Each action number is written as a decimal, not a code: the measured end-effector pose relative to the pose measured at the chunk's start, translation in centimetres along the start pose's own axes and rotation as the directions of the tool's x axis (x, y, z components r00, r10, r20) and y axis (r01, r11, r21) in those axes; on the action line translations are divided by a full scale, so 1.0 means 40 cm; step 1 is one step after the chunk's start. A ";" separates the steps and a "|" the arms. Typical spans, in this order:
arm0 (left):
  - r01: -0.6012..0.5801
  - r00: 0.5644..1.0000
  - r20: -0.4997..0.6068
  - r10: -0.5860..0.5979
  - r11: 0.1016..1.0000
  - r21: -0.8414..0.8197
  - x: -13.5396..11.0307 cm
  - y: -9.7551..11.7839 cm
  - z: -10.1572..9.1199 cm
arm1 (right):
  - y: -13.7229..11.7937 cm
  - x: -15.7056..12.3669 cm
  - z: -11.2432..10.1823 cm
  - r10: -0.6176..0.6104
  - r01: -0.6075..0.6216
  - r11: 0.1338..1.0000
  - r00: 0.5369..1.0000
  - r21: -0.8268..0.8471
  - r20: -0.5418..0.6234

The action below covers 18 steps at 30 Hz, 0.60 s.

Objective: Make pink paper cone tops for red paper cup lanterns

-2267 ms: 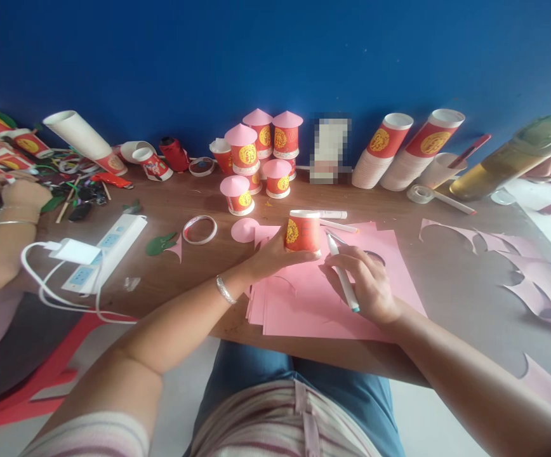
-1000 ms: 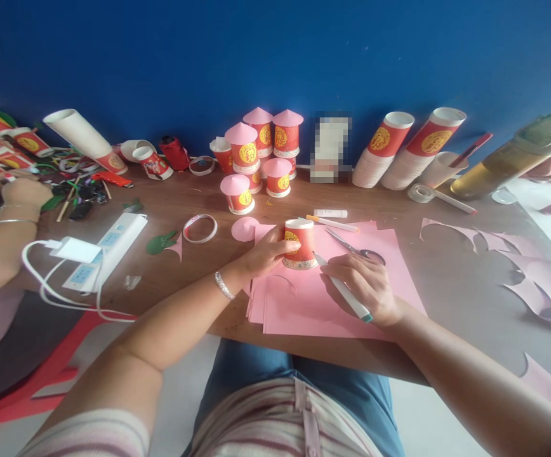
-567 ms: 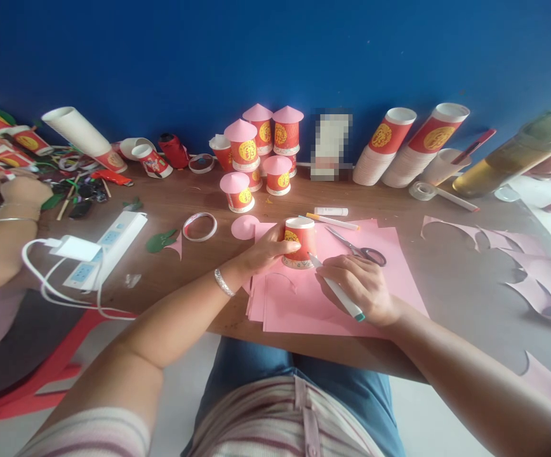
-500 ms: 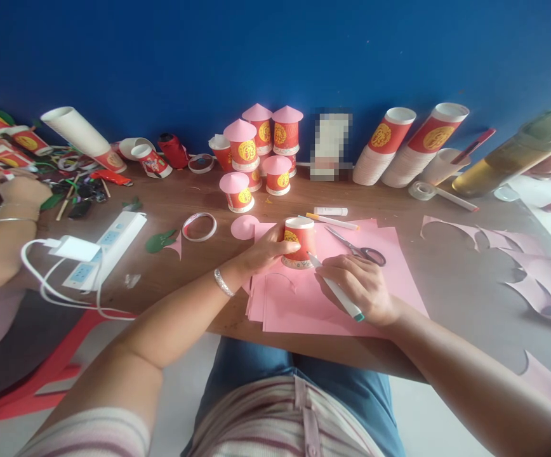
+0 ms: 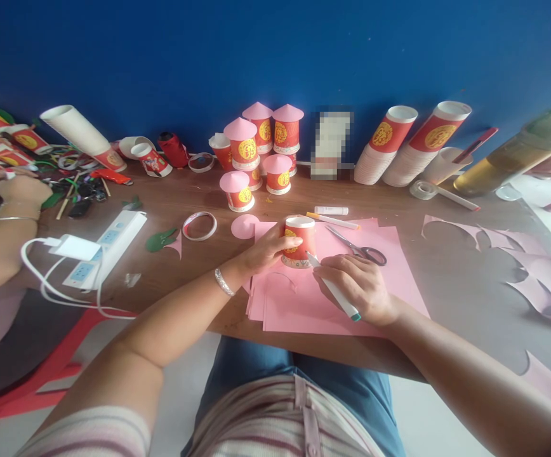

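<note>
My left hand [image 5: 268, 249] is closed round the left side of a red paper cup [image 5: 306, 236], its thumb across the yellow emblem. Small drawn marks run along the cup's white lower band. In my right hand [image 5: 361, 285] is a white marker [image 5: 336, 293] with a green end, its tip at the right side of that band; whether it touches I cannot tell. Beneath both hands lie pink paper sheets [image 5: 287, 311]. On the sheets, right of the cup, rest scissors [image 5: 351, 244]. An orange-and-white marker [image 5: 335, 221] and a white glue stick [image 5: 331, 210] lie just behind.
Several red cups with pink cone tops [image 5: 240, 141] stand at the back. Stacked paper cups [image 5: 380, 152] lean on the wall at right. Pink offcuts [image 5: 537, 279] lie at far right. A power strip [image 5: 106, 251] and another person's hands [image 5: 23, 190] are at left.
The marker in my right hand has shifted slightly left and up along the cup's lower band. The cup stays in my left hand, almost unmoved.
</note>
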<state>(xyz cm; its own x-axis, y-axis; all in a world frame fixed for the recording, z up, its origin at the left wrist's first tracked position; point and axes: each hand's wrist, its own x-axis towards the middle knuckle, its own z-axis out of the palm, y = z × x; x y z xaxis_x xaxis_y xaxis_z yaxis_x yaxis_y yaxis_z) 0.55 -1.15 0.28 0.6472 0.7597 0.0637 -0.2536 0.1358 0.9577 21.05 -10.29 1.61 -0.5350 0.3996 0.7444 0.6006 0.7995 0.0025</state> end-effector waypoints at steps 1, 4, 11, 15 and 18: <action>-0.002 1.000 -0.003 0.002 1.000 0.000 0.000 0.000 0.000 | 0.000 0.001 -0.001 -0.002 0.002 1.000 1.000 0.000 0.002; 0.001 1.000 -0.009 -0.001 1.000 0.003 0.001 -0.001 -0.001 | -0.001 0.002 -0.003 -0.004 0.004 1.000 1.000 0.003 0.014; 0.029 0.999 -0.017 -0.029 1.000 0.007 -0.002 -0.005 -0.006 | 0.000 0.004 -0.006 -0.007 0.007 1.000 0.999 0.009 0.037; 0.030 1.000 -0.004 -0.030 1.000 0.002 0.000 -0.012 -0.010 | 0.000 0.005 -0.007 -0.013 0.013 1.000 1.000 0.006 0.026; 0.032 0.999 -0.008 -0.032 0.999 0.003 0.000 -0.011 -0.009 | 0.000 0.003 -0.006 -0.013 0.013 1.000 1.000 0.003 0.028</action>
<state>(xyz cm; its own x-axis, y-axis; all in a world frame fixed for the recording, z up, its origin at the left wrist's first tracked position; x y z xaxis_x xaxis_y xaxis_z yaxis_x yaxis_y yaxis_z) 0.39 -1.00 -0.26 0.6490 0.7602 0.0305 -0.2302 0.1580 0.9602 21.11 -10.33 1.86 -0.5591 0.4015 0.7254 0.5921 0.8058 0.0104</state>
